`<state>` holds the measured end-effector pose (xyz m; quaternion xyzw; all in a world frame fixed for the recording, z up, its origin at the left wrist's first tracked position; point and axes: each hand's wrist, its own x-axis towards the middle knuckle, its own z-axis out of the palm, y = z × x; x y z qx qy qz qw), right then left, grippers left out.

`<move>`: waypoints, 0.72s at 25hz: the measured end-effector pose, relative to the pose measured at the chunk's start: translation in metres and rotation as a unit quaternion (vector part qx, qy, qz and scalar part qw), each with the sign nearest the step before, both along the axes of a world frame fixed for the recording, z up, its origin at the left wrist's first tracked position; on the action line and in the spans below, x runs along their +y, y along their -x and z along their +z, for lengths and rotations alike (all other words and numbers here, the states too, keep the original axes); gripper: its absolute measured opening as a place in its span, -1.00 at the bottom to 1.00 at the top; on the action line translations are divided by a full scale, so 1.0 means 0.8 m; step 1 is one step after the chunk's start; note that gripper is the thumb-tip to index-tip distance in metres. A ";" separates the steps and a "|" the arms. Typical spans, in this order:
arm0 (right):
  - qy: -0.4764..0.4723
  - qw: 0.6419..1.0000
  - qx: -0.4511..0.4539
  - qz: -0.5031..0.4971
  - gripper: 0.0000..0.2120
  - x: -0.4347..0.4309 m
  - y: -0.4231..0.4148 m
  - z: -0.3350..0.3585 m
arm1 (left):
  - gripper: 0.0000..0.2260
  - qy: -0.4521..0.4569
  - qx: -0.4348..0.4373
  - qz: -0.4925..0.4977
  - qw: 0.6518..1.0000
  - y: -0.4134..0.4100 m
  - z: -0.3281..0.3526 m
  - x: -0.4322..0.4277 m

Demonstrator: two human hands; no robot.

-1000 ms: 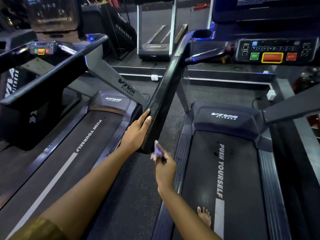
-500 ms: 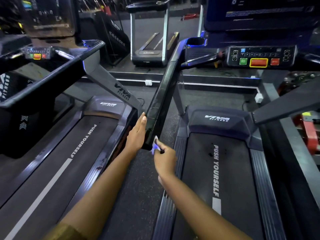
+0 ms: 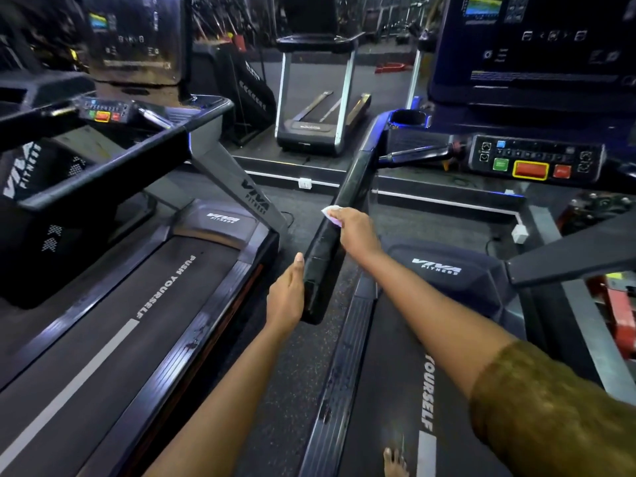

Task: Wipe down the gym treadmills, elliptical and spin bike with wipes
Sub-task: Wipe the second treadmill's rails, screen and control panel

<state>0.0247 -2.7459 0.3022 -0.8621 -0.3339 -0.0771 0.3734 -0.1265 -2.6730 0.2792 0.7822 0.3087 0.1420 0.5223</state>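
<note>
I stand on the right treadmill (image 3: 389,390), whose black left handrail (image 3: 354,180) slopes down toward me. My right hand (image 3: 354,232) grips a small white wipe (image 3: 329,212) and presses it on the rail about halfway along. My left hand (image 3: 285,301) lies flat with straight fingers against the left side of the rail's near end. The console (image 3: 537,163) with green and red buttons sits at the upper right.
A second treadmill (image 3: 113,332) stands to the left with its own handrail (image 3: 103,173) and console. A third treadmill (image 3: 320,125) stands on a raised platform farther back. A strip of speckled floor (image 3: 303,366) runs between the two near machines. My bare foot (image 3: 395,463) rests on the belt.
My right hand has slid the wipe up the handrail from its near end to about halfway along. My left hand stays at the rail's near end.
</note>
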 end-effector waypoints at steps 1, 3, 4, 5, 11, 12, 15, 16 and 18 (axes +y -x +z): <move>0.054 0.998 -0.037 0.012 -0.62 0.002 -0.009 -0.005 | -0.51 0.001 -0.004 -0.001 1.000 0.000 -0.001 0.000; 0.100 0.990 -0.101 0.014 -0.58 0.001 -0.005 -0.013 | -0.50 0.001 -0.014 -0.006 1.000 0.002 -0.003 -0.001; 0.094 0.988 -0.125 0.017 -0.59 -0.001 0.006 -0.017 | -0.50 0.002 -0.019 -0.007 1.000 0.002 -0.003 -0.001; 0.083 0.986 -0.141 0.030 -0.60 -0.004 0.018 -0.023 | -0.50 0.005 -0.021 -0.007 1.000 0.001 -0.004 0.000; 0.055 0.972 -0.188 0.128 -0.56 -0.053 0.112 -0.038 | -0.48 0.023 -0.015 -0.004 1.000 0.000 -0.010 0.004; 0.040 0.971 -0.182 0.150 -0.57 -0.058 0.112 -0.030 | -0.44 0.028 -0.018 -0.005 0.999 0.000 -0.009 0.003; -0.037 0.979 -0.154 0.128 -0.58 -0.044 0.059 -0.005 | -0.29 0.014 -0.015 -0.013 1.000 0.001 -0.006 0.003; -0.041 0.985 -0.139 0.093 -0.57 -0.033 0.029 0.000 | -0.29 0.010 -0.015 -0.017 1.000 0.001 -0.005 0.002; 0.044 0.994 -0.089 0.043 -0.54 -0.010 -0.026 0.003 | -0.29 0.018 -0.018 -0.024 0.999 0.003 -0.004 0.001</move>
